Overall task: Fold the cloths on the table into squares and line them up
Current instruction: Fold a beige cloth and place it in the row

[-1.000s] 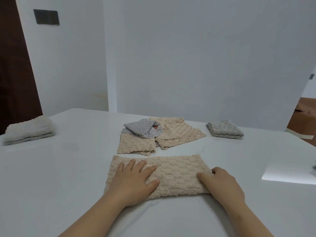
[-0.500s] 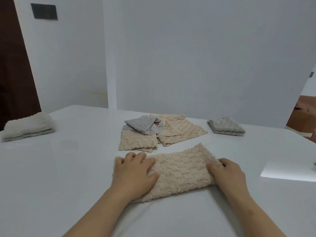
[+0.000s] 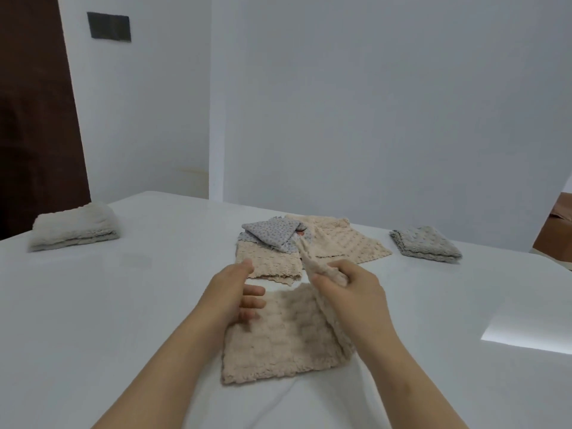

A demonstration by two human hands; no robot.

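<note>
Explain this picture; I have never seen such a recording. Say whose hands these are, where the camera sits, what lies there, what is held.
No machine here: a person's two bare hands, filmed by a head-worn camera looking forward and down. The right hand pinches the lifted right end of a beige cloth on the white table. The left hand is open by its left edge. Behind lie loose beige cloths under a grey patterned cloth, a folded grey cloth at right, a folded pale cloth far left.

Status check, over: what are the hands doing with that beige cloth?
Right hand pinches right end of beige cloth, raised over the rest. Left hand open by its left edge. Unfolded pile lies beyond, not in the way.
</note>
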